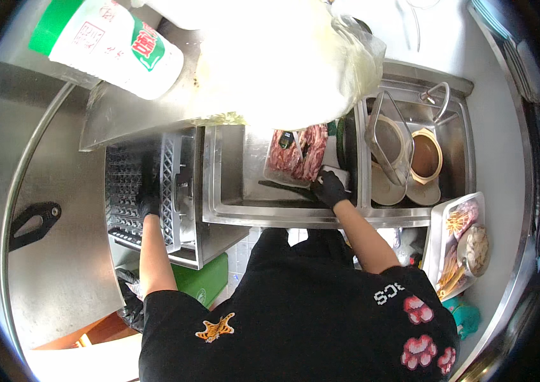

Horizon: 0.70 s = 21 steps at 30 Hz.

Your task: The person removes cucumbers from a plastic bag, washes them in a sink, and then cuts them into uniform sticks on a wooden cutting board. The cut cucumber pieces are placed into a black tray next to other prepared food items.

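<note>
My left hand (147, 198), in a black glove, reaches over a dark pegged dishwasher rack (124, 191); whether it grips anything cannot be told. My right hand (329, 187), also black-gloved, is in the left sink basin at the right end of a dark, long, thin thing (286, 189). Its fingers are partly hidden, so its hold is unclear. Beside it lie a small white object (339, 176) and a clear tray of raw red meat (294, 157) with a dark label.
The right basin holds bowls (425, 157) and a clear rectangular container (391, 143) under a faucet (443, 102). A tray (477, 203) of skewered food stands at right. A bulging plastic bag (360, 62) and white tub (122, 52) sit above. A metal dishwasher hood (60, 157) is left.
</note>
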### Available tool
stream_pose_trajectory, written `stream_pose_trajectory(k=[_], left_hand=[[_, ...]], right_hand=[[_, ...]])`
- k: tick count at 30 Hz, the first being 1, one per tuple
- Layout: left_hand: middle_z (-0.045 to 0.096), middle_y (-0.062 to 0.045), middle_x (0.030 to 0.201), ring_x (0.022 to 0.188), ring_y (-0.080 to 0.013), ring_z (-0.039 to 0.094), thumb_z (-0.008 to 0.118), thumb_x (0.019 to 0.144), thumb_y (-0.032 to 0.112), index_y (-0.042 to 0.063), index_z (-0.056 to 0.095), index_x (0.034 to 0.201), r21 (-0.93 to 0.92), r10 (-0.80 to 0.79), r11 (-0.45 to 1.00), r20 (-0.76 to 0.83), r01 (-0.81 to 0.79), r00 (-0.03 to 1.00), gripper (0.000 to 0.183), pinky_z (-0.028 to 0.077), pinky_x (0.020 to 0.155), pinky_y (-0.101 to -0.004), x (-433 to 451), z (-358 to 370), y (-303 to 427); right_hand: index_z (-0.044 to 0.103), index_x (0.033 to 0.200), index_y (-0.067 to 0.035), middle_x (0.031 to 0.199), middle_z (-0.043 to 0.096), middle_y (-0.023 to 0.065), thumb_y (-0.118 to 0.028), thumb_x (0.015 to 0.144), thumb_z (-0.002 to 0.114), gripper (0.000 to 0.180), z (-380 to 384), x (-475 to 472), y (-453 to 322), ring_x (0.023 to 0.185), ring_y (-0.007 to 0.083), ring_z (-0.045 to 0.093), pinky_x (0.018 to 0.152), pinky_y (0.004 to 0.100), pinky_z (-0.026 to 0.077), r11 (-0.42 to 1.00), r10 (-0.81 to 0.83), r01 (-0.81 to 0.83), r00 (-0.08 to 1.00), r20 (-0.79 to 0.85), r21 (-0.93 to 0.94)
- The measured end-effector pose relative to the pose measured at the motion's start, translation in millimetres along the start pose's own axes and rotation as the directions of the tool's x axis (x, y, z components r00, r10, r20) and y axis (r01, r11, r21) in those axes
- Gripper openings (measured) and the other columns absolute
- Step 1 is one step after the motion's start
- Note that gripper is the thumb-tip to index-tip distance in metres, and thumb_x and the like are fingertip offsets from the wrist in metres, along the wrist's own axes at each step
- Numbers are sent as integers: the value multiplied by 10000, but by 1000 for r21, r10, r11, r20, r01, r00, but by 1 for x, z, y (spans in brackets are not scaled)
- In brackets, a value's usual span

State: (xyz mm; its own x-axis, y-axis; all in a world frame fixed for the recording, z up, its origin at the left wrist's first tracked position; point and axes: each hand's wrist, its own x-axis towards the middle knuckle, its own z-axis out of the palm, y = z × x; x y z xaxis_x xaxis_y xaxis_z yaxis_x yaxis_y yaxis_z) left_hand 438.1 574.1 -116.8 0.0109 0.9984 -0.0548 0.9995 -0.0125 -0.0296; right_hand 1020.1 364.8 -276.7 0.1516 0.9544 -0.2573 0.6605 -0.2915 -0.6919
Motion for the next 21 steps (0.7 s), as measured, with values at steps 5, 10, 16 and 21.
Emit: stream_pose_trajectory(k=[5,10,16,21], left_hand=[[649,-254,1226,1053,-461,631,602,951,400,174,576,1390,220,67,975,-309,3,949,494,502,878,-534,2,13,10],[689,-237,1053,971,-416,645,573,909,213,66,709,1092,-227,280,916,-229,-331,932,271,508,870,-498,-27,38,129],[702,-215,1041,958,-379,667,540,939,279,69,710,1081,-139,519,831,543,-539,661,305,533,849,-496,-41,212,256],[542,-237,1362,1274,-383,499,668,849,509,52,505,1384,-335,579,794,672,-507,463,723,415,1063,-482,-32,335,267]], right_hand=[[656,1223,-55,1136,680,241,-280,904,599,395,84,38,48,1047,422,651,922,504,519,967,-52,141,925,377,-213],[636,1302,-54,1223,668,246,-337,920,577,479,85,42,7,1118,412,643,980,490,503,947,-94,265,770,631,-181],[628,1324,-84,1251,637,274,-359,942,610,472,98,0,32,1147,434,620,1005,491,488,992,-127,126,958,257,19],[650,1149,-4,1178,623,269,-252,984,556,312,-24,-85,-25,1060,444,615,913,506,515,950,33,-2,995,-94,311]])
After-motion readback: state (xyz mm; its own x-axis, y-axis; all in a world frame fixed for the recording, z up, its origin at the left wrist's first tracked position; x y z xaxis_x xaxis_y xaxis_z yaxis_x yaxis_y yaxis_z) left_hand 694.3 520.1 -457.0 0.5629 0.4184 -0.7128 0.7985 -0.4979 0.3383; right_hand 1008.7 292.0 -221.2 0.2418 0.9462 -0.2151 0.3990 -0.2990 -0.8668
